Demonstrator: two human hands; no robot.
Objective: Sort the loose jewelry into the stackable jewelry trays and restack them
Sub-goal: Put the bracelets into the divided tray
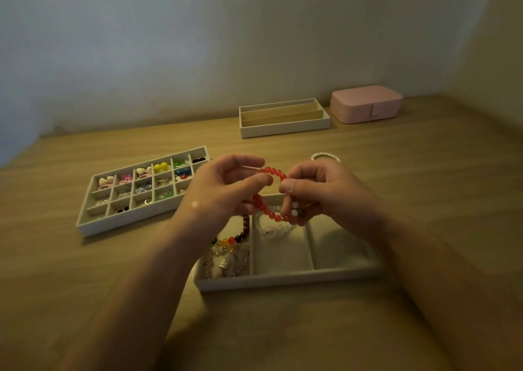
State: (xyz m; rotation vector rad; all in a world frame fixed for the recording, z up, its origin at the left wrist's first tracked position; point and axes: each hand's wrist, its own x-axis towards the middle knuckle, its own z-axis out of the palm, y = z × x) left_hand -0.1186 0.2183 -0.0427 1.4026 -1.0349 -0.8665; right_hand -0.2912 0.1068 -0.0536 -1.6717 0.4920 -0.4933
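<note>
A: First entry, at nine o'clock from the hands?

B: Grid tray (pixel 90 221), pale, rectangular and set askew, divided into many small square cells. The cells hold small glossy pieces: cream hearts, pink, yellow, green, blue and red.

A: The hands?

B: Left hand (pixel 223 190): thumb and forefinger pressed together, pinching the nine o'clock side of the red bracelet (pixel 273 171), other fingers curled under. The bracelet is a ring of round, translucent red beads held in the air above the near tray, with two pale beads low on its right. Right hand (pixel 321 193): thumb tip and forefinger pinch the three o'clock side, lower fingers curled round the bottom arc.

A: Below, at six o'clock?

B: Near tray (pixel 283 281), soft matte lining, three long slots. The left slot holds mixed bead bracelets (pixel 226 253), dark red, amber and clear. The middle slot holds a clear bracelet (pixel 268 231).

A: Farther back?

B: At twelve o'clock, a far tray (pixel 284 129) with long slots. At one o'clock lies a pearl bracelet (pixel 325 156) on the wood-grain table (pixel 85 285). Past it stands a pink case (pixel 366 104), rounded, with a snap tab.
</note>
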